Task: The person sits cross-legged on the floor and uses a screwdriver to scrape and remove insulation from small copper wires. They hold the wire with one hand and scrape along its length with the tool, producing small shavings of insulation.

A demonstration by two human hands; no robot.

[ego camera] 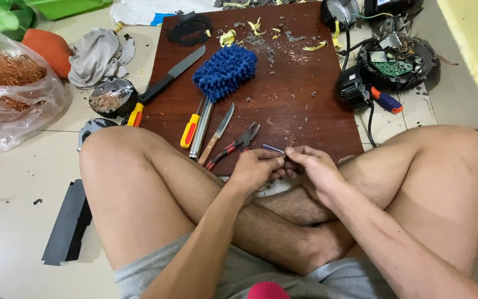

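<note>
I sit cross-legged on the floor with both hands together over my shins at the near edge of a dark brown wooden board (pixel 305 105). My left hand (pixel 256 169) pinches a short thin blue-grey piece (pixel 273 148), a wire or small rod. My right hand (pixel 315 166) grips the same piece at its end with the fingertips. Just beyond my hands lie red-handled pliers (pixel 236 145), a small knife (pixel 217 133), a yellow-handled screwdriver (pixel 192 128) and a metal rod (pixel 201 130).
A blue fluffy duster head (pixel 225 71), a large black-handled knife (pixel 170 77) and scraps lie on the board. A bag of copper wire (pixel 6 83) is at left, a round motor part (pixel 112 97) beside it, opened black motor housings (pixel 396 61) at right, a dark plate (pixel 68 224) on the floor.
</note>
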